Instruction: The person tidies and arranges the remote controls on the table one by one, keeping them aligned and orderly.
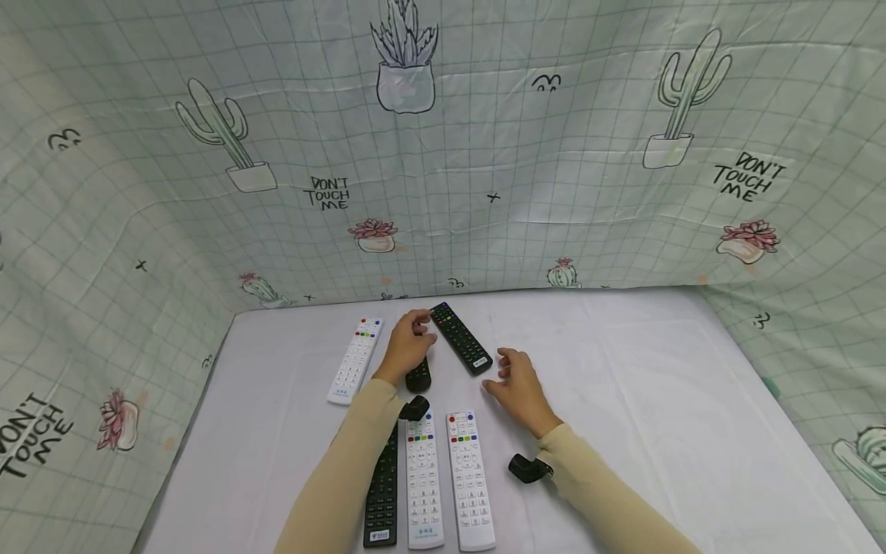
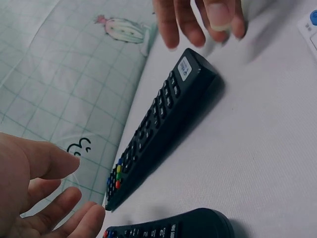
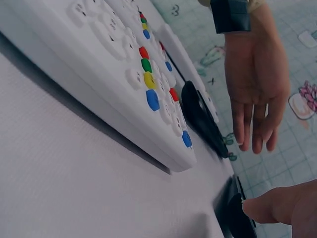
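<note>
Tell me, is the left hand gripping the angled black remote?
No, the left hand hovers open beside the angled black remote, fingers straight, holding nothing.

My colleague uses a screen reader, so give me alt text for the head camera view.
Two hands hover open over remotes on a white table: the left hand above a small black remote, the right hand beside an angled black remote. Four more remotes lie nearby, before a cactus-print cloth.

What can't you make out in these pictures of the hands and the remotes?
- Small black remote: head view, its far end is hidden under the left hand.
- Angled black remote: its button labels are too small in every view.
- Right hand: right wrist view, cut off by the frame's edge.
</note>
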The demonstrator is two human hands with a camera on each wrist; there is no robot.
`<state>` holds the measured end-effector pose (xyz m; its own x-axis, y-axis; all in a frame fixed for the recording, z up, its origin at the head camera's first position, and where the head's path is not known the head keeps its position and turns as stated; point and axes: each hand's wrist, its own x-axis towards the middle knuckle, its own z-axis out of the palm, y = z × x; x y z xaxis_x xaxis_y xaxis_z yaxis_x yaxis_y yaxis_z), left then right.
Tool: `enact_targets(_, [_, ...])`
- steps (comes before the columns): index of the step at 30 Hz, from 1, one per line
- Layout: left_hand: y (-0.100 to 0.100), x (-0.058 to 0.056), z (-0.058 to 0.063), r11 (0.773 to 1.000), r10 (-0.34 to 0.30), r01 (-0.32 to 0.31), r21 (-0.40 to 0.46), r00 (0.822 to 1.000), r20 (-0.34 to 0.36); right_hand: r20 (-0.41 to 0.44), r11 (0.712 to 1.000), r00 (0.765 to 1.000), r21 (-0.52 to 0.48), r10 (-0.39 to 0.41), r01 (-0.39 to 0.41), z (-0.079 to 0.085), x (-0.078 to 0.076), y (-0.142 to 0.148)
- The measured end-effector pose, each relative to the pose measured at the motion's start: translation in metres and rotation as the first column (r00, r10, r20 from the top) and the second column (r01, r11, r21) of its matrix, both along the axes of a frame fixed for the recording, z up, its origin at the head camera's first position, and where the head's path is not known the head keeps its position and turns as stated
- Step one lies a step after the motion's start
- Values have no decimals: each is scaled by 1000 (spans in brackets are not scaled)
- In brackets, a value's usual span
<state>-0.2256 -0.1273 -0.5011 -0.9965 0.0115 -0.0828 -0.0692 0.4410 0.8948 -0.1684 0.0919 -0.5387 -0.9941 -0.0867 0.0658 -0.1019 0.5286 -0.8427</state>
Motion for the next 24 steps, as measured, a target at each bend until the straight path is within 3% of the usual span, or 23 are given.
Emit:
enact_targets(5, [5,-5,0,1000,29,-29,11,999,14,17,1000,1000,-26,-13,14,-4,-7,-5])
enact_targets(12, [9,-13,1,1000,21,-22,18,1000,20,-1,1000,1000,-2,-23,23,-5,-13,-9])
enact_targets(24, [16,-25,-1,998,29,-26,-49,997,71,-18,997,1000,67,-23,24,-5,-18,-19])
